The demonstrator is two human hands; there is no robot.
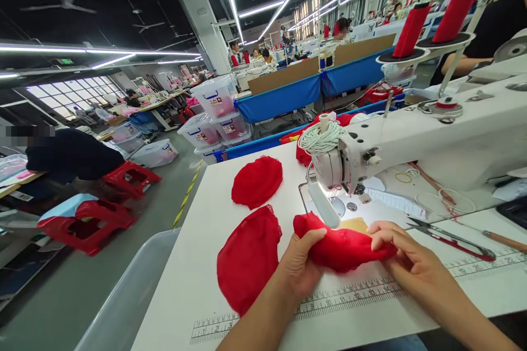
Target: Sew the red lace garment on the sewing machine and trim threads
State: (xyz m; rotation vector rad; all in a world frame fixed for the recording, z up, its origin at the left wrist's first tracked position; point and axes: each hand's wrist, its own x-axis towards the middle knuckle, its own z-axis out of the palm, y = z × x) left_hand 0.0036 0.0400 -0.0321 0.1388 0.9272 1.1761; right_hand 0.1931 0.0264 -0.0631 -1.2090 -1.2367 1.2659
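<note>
A piece of red fabric [343, 249] is stretched between my two hands, just in front of the sewing machine [329, 170]. My left hand [302, 263] is closed on its left end, thumb on top. On the other end, my right hand [401, 249] pinches the cloth between thumb and fingers. Behind the cloth shows a bit of a tan piece [354, 224]. Two more red fabric pieces lie flat on the white table [181, 285]: a rounded one [257, 181] farther back and a larger one [249, 260] beside my left forearm.
Thread snips [453, 238] and a wooden-handled tool [504, 240] lie right of my right hand. A printed ruler [329, 303] runs along the table's front. Red thread cones [411, 30] stand behind the machine. A clear plastic bin [127, 290] adjoins the table's left edge. Co-workers sit farther off.
</note>
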